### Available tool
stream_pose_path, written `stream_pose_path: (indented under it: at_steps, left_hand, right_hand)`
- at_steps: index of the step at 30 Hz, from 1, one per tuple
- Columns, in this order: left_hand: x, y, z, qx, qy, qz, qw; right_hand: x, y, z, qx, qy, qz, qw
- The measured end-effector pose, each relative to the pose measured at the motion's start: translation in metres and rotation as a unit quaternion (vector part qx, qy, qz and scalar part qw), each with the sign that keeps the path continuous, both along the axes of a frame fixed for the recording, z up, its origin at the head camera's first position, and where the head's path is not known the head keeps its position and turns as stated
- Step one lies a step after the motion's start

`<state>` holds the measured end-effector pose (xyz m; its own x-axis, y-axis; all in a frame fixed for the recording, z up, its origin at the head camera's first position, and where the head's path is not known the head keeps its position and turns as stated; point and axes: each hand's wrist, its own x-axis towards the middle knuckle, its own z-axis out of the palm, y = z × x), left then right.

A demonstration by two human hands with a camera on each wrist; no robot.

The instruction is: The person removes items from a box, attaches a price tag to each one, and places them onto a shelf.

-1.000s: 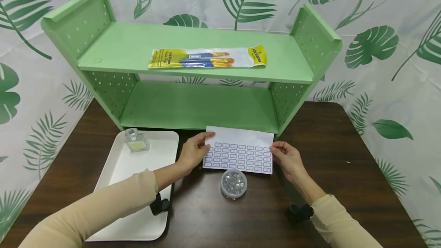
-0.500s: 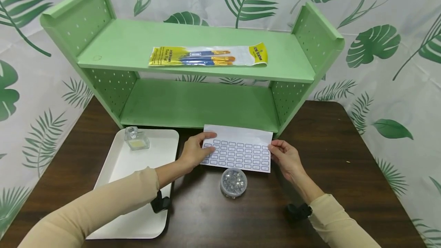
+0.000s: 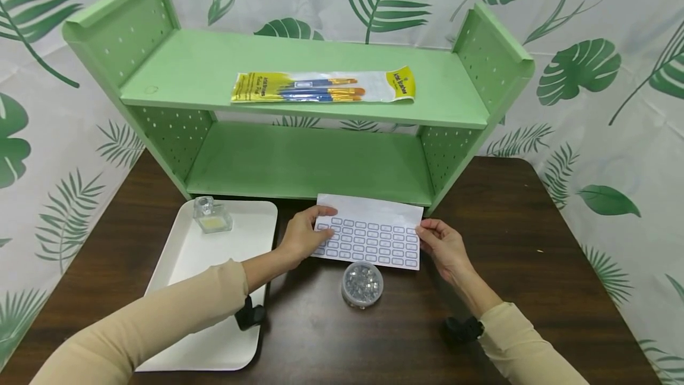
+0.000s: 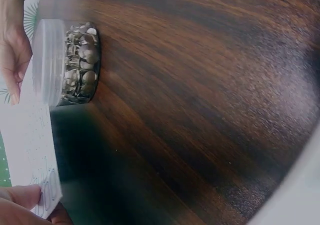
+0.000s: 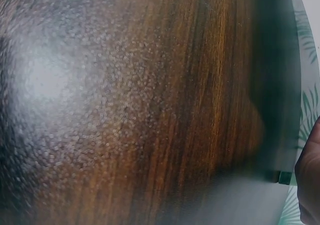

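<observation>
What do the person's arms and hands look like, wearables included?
Long, plain beige sleeves: left sleeve and right sleeve, both with creases. A dark, compact device sits near each cuff: left device, right device. Left grip and right grip are ungloved. No cables visible; device markings can't be made out.

Mostly smooth finishes, paper and plastic over wood grain, as we see them.
We log matt paper sheet (image 3: pixel 374 210); clear, glossy plastic tub (image 4: pixel 49 60) with shiny metallic-looking bits (image 4: pixel 86 55); wood-grain worktop (image 3: pixel 406 337), glossy, finely pebbled; smooth plastic-looking tray (image 3: pixel 214 349); clear glass-looking bottle (image 3: pixel 215 223); smooth painted shelf (image 3: pixel 310 159), metal-looking; glossy film packet (image 3: pixel 374 88); plastic-looking wrist cameras (image 3: pixel 250 314); matt cloth sleeves (image 3: pixel 160 322); creased cloth-like backdrop (image 3: pixel 652 153).
</observation>
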<state>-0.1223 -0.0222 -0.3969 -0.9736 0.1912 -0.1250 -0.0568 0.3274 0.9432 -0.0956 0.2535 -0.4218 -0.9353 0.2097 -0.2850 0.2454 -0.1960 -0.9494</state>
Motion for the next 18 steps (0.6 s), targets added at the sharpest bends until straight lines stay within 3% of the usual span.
stream_pose_path:
  at_steps: [8,18]
  left_hand:
    - [0.0004,0.0003,-0.0017,0.016,-0.006,0.007,0.9998]
    - [-0.0012,0.0018,-0.0014,-0.017,0.011,0.015,0.9997]
  right_hand:
    - [0.0003,-0.0001,-0.0004,0.002,0.003,-0.004,1.000]
    - [0.0011,0.0010,-0.0009,0.001,0.001,-0.005,1.000]
